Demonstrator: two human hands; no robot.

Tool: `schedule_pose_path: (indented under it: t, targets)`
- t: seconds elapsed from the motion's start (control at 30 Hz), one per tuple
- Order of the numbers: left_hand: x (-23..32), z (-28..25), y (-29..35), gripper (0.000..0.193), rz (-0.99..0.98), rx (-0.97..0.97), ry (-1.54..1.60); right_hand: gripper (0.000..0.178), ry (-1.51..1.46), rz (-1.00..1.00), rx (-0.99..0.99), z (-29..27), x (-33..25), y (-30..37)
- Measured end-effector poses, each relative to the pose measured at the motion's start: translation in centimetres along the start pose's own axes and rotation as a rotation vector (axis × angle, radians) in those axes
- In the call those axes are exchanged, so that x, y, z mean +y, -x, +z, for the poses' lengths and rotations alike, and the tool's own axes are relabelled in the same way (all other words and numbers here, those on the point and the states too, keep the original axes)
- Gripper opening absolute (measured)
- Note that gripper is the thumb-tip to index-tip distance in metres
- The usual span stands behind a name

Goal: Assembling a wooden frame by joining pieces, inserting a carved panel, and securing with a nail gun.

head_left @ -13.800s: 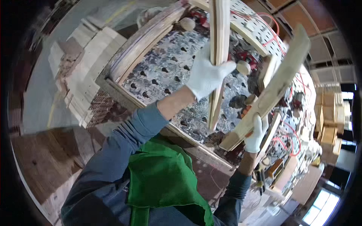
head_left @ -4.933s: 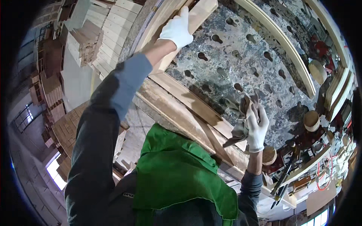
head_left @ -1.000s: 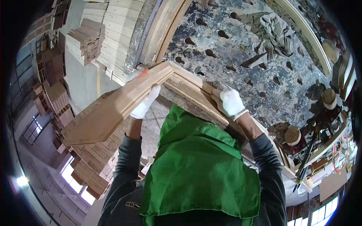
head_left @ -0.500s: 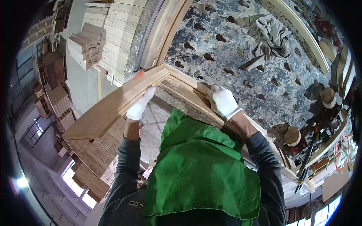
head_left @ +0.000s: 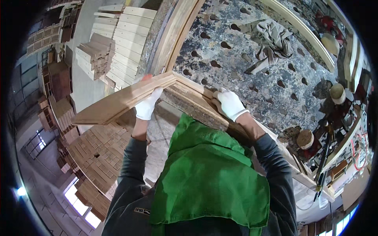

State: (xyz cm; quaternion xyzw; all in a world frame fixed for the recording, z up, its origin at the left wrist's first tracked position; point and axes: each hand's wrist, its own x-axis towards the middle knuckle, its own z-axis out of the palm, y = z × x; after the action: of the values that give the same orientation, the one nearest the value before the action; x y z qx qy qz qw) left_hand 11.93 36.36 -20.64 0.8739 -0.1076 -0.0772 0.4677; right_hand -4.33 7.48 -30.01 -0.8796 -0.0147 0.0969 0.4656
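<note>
Evidently both gloved hands, left hand (head_left: 147, 107) and right hand (head_left: 231, 104), are clasping the stiff, weighty-looking wooden frame (head_left: 130, 98) beside its mitred corner

No boxes, packs, signs or screens are showing here. Only one tiny label (head_left: 141, 211) is showing: a small dark patch with pale marks, sitting on the person's grey sleeve (head_left: 130, 185).

A speckled, hole-dotted workbench top (head_left: 252, 59) is seen upper right, with a crumpled grey rag (head_left: 273, 37) lying on it.
</note>
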Motion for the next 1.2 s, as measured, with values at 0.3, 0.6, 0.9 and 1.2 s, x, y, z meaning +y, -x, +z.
schedule_pose_path:
  t: [0.3,0.6,0.9,1.2]
  targets:
    - [0.7,-3.4,2.7,0.069,-0.150,0.086,0.315,0.027,0.072,0.067,-0.076,-1.5,-2.0,0.0]
    - [5.2,1.9,9.8,0.035,0.131,-0.169,0.042,0.027,0.066,0.178,-0.032,-1.3,-3.2,1.7]
    - [6.5,9.6,5.2,0.039,0.764,-0.662,0.155,0.035,0.104,0.369,0.925,0.0,-9.3,7.0]
    - [2.5,13.0,4.0,0.032,1.104,-0.663,-0.064,0.015,-0.029,1.152,1.674,19.2,-22.6,25.7]
